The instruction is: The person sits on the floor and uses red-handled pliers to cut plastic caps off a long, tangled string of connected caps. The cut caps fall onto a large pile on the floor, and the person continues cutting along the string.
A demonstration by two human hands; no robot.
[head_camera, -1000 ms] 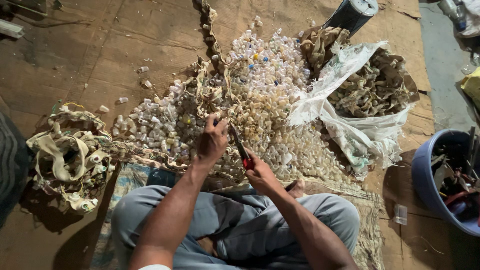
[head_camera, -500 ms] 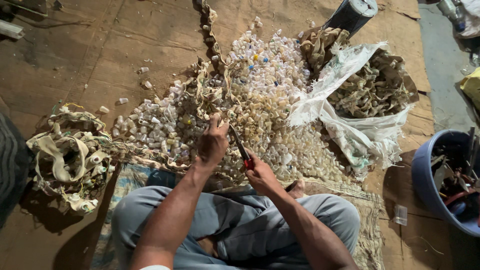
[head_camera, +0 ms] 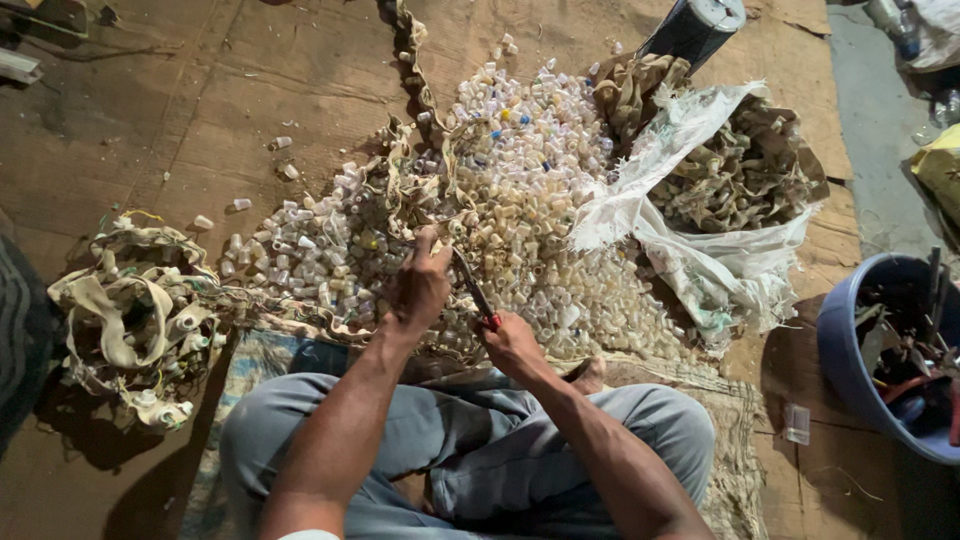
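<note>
Since a second ago both hands have crept slightly up and left over the heap, the tool's tip now tucked closer to the left thumb. Nearest, the person sits cross-legged in grey trousers (head_camera: 470,450). The right hand (head_camera: 512,345) is clenched round the red-handled cutters (head_camera: 476,292), whose blades point up toward the left hand (head_camera: 420,285); that hand pinches a beige fabric strip (head_camera: 405,195) just above the pile. The strip looks soft and limp, light but strung with small hard plastic caps — best gripped close beside a cap, where it stays taut. Beyond the hands spreads the pile of loose white caps (head_camera: 520,200), likely light and quick to roll. To the left lies a bundle of strips with caps on them (head_camera: 130,320); to the right a white woven sack (head_camera: 720,200) holds stripped fabric, a blue tub (head_camera: 850,360) beside it — farthest, a dark cylinder (head_camera: 690,30).
</note>
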